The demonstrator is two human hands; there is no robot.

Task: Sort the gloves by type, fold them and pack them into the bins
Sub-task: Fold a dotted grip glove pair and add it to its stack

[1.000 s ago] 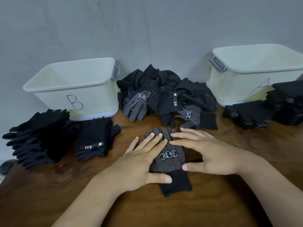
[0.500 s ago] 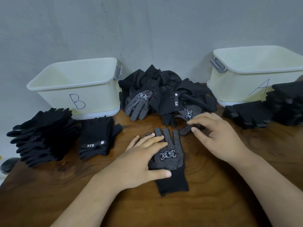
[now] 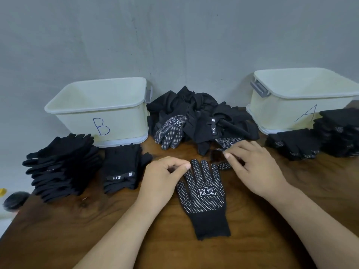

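A black glove with white grip dots [image 3: 204,195] lies flat on the wooden table, fingers pointing away from me. My left hand [image 3: 161,181] is beside its left edge, fingers curled, pinching the glove near its thumb. My right hand [image 3: 254,169] reaches to the near edge of the unsorted pile [image 3: 194,113] and pinches a second dotted glove [image 3: 227,142], which looks blurred. Bin B [image 3: 101,113] stands at the back left and bin A [image 3: 291,105] at the back right; both look empty.
A stack of plain black gloves [image 3: 64,166] and a stack of 5.11 gloves [image 3: 122,167] lie in front of bin B. Stacks of dotted gloves [image 3: 295,144] sit before bin A. A grey wall is behind. A person's head [image 3: 15,200] shows past the table's left edge.
My right hand left the flat glove, moved up to the pile's edge and pinched a second dotted glove. My left hand went from lying flat on the glove to curling at its left edge.
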